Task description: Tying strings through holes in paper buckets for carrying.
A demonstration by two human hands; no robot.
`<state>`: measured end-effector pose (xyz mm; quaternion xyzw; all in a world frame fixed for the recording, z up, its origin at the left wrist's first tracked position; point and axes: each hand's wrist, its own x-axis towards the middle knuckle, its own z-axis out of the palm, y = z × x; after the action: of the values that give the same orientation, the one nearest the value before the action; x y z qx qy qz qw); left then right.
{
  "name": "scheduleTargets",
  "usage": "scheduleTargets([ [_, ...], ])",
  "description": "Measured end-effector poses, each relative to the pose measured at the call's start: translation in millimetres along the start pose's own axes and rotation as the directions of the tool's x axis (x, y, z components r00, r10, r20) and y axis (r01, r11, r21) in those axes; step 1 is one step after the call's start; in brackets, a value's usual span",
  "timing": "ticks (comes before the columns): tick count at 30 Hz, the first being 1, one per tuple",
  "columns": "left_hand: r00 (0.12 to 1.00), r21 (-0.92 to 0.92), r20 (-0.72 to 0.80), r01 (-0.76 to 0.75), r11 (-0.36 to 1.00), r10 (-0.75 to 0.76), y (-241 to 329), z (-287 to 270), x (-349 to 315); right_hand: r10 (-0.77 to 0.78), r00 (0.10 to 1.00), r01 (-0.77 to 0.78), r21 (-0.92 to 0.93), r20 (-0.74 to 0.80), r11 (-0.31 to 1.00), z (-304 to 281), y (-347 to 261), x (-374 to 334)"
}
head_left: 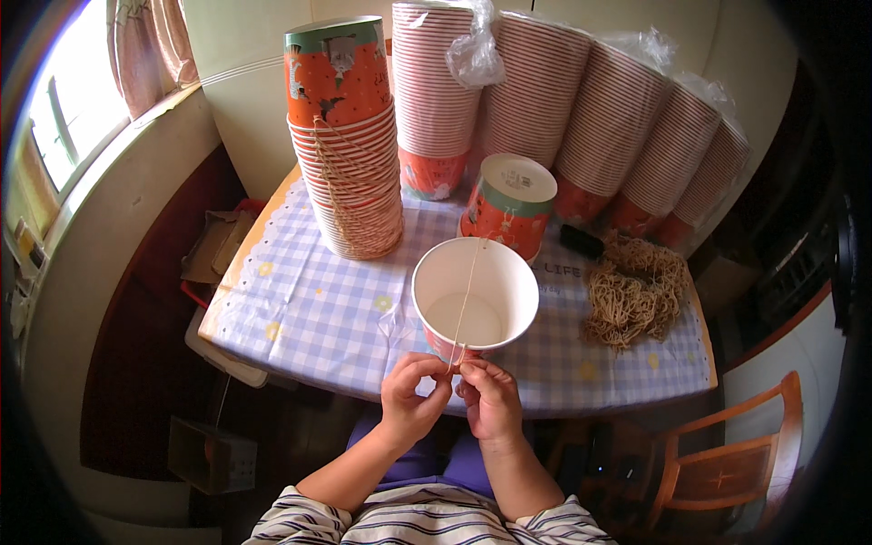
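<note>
A large white-lined paper bucket [445,313] stands mouth up at the table's near edge. A thin tan string [469,289] runs across its opening, from the far rim to the near rim. Both hands meet at the near rim, where my left hand [413,397] pinches the string between thumb and forefinger. My right hand [489,397] pinches it just to the right, fingers curled. The exact knot or hole between the fingertips is too small to make out. Just behind, an orange and green paper bucket [509,216] rests upside down.
A tall stack of strung buckets [350,182] stands at left. Several plastic-wrapped bucket stacks [536,91] line the back. A tangled heap of tan strings [638,291] lies at right beside a black object [581,242]. A checked cloth [300,318] covers the table; a wooden chair [727,463] stands lower right.
</note>
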<state>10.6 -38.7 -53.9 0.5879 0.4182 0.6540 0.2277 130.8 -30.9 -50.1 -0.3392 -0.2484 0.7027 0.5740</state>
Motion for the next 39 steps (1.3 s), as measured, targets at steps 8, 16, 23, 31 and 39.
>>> scheduleTargets([
  [8, 0.983, 0.173, 0.011, -0.181, 0.968, 0.181, 1.6, -0.2, 4.7, -0.064, 0.998, 0.061, -0.08, -0.027, 0.995, 1.9, 0.2, -2.2],
  [16, 0.944, 0.253, 0.058, -0.328, 0.91, 0.324, -1.9, -3.8, 8.9, -0.123, 0.992, 0.123, -0.143, 0.012, 0.982, 3.6, 0.2, -3.6],
  [23, 0.999, 0.038, 0.054, 0.004, 0.999, -0.006, -4.4, -5.1, -2.4, -0.048, 0.999, 0.047, -0.11, -0.004, 0.993, 3.8, -2.1, 0.6],
  [31, 0.924, -0.365, 0.091, 0.378, 0.851, -0.372, -6.9, -3.6, -10.6, -0.06, 0.998, 0.06, -0.122, 0.001, 0.991, -9.3, -4.4, 4.2],
  [39, 0.877, -0.505, 0.138, 0.462, 0.729, -0.461, -6.2, -2.0, -6.1, -0.27, 0.963, 0.265, -0.295, 0.025, 0.918, -1.8, -5.9, 2.7],
])
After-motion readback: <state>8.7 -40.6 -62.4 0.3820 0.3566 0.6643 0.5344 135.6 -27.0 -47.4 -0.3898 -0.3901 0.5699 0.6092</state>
